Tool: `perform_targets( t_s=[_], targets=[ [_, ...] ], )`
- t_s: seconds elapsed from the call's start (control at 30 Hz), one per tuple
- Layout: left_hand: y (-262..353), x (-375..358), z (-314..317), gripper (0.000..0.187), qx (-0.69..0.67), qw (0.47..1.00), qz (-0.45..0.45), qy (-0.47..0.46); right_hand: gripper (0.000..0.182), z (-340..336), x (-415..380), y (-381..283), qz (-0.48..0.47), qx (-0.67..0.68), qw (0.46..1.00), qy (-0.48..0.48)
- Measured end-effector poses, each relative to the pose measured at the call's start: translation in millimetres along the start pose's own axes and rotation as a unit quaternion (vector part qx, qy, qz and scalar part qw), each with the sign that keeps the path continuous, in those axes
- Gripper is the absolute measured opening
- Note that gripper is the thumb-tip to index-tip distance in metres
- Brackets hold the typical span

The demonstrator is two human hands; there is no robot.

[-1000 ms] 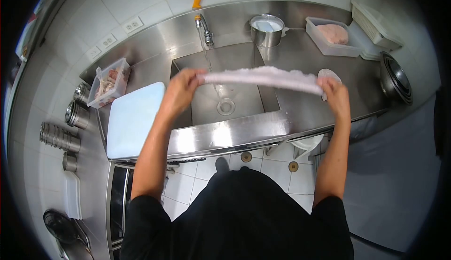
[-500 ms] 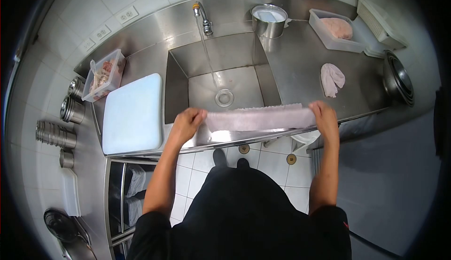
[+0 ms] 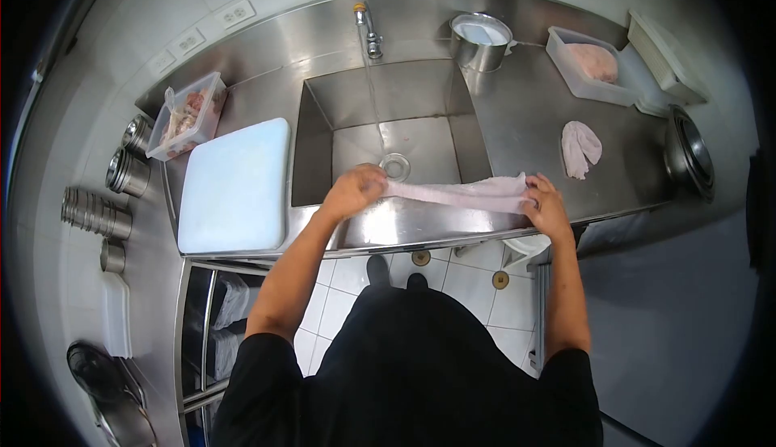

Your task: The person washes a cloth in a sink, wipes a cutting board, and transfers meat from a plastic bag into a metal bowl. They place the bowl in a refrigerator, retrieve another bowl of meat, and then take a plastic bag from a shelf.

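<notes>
A pale pink cloth (image 3: pixel 462 194) stretches sideways over the front edge of the steel sink (image 3: pixel 396 87). My left hand (image 3: pixel 354 194) is closed around its left end. At its right end, my right hand (image 3: pixel 550 206) pinches the cloth between thumb and fingers. The cloth looks gathered into a narrow folded strip. A thin stream of water runs from the faucet (image 3: pixel 368 31) into the sink, near the drain (image 3: pixel 394 167). Another pink cloth (image 3: pixel 579 149) lies crumpled on the counter to the right.
On the left are a white cutting board (image 3: pixel 234 184) and a plastic tub of meat pieces (image 3: pixel 191 115). A steel pot (image 3: pixel 480 47) stands behind the sink. A tub with a pale pink lump (image 3: pixel 592 63) and stacked metal bowls (image 3: pixel 689 152) are at right.
The cloth has gone from a wide, flat band to a narrower folded strip. My left hand has moved right, nearer my right hand. The view has shifted slightly.
</notes>
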State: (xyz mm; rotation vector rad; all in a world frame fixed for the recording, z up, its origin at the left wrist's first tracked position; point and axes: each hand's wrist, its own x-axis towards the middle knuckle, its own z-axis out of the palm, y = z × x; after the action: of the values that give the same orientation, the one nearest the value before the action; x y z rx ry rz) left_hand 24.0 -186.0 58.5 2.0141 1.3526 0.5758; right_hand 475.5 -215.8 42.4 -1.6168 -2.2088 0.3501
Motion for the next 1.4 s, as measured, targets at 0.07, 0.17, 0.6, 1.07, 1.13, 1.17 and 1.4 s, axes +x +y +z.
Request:
perform_targets(
  t_s=[0.07, 0.17, 0.6, 1.07, 1.13, 1.17, 1.4],
  targets=[
    [6, 9, -16, 0.029, -0.152, 0.984, -0.088, -0.017, 0.028, 11, 18, 8, -0.019, 0.153, 0.984, 0.087],
    [6, 18, -26, 0.029, -0.321, 0.934, -0.155, -0.017, 0.028, 7, 45, -7, 0.093, 0.314, 0.937, 0.122],
    [34, -51, -29, 0.040, -0.589, 0.786, -0.178, 0.061, 0.047, 15, 91, -298, -0.238, 0.160, 0.953, -0.101],
    [-160, -203, -359, 0.026, -0.378, 0.794, -0.096, 0.467, 0.044, 83, 97, -336, 0.057, 0.316, 0.929, -0.184],
    [-214, -225, -379, 0.032, -0.354, 0.777, -0.208, 0.477, 0.044, 90, 91, -335, 0.094, 0.280, 0.938, -0.183],
    [-244, -237, -385, 0.038, -0.337, 0.766, -0.282, 0.468, 0.045, 93, 88, -334, 0.111, 0.263, 0.941, -0.182],
    [-361, -282, -372, 0.047, 0.282, 0.799, -0.363, 0.386, 0.045, 100, 64, -314, 0.166, 0.271, 0.935, -0.157]
  ],
)
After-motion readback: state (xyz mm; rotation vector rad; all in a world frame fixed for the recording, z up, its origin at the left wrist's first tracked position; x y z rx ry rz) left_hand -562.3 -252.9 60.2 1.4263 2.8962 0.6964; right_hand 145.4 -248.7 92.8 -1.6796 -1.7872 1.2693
